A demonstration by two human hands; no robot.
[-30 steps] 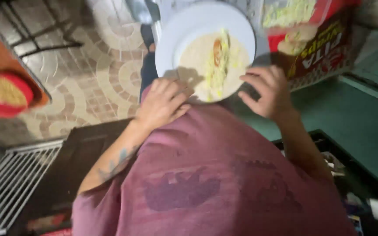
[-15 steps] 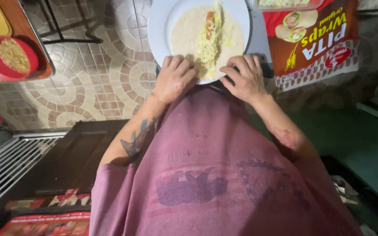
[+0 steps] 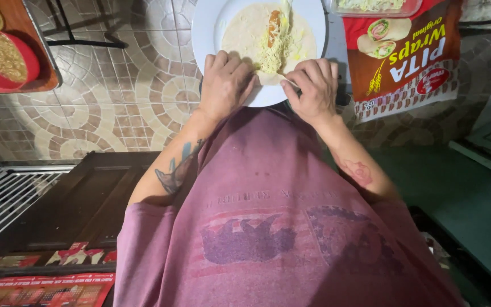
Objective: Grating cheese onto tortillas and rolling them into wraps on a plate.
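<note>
A white plate (image 3: 211,23) sits at the top middle and carries a flat round wrap (image 3: 240,31). Shredded cheese, a strip of lettuce and an orange fried piece (image 3: 273,25) lie in a line down the wrap's middle. My left hand (image 3: 224,82) rests on the near left edge of the wrap, its fingers curled on the flatbread. On the near right edge my right hand (image 3: 312,88) pinches the wrap with fingertips close to the filling. Both forearms reach forward over my maroon shirt (image 3: 268,227).
A red and brown bag of wraps (image 3: 410,62) lies right of the plate, with a clear tub of shredded food (image 3: 370,5) above it. A red bowl of grainy food (image 3: 4,57) stands on a wooden tray at the left. A patterned tile floor (image 3: 115,96) and a metal grate (image 3: 1,199) lie below.
The view has tilted, so the plate sits higher in the frame. My hands have drawn closer together on the wrap's near edge, the right fingers now pinching by the filling.
</note>
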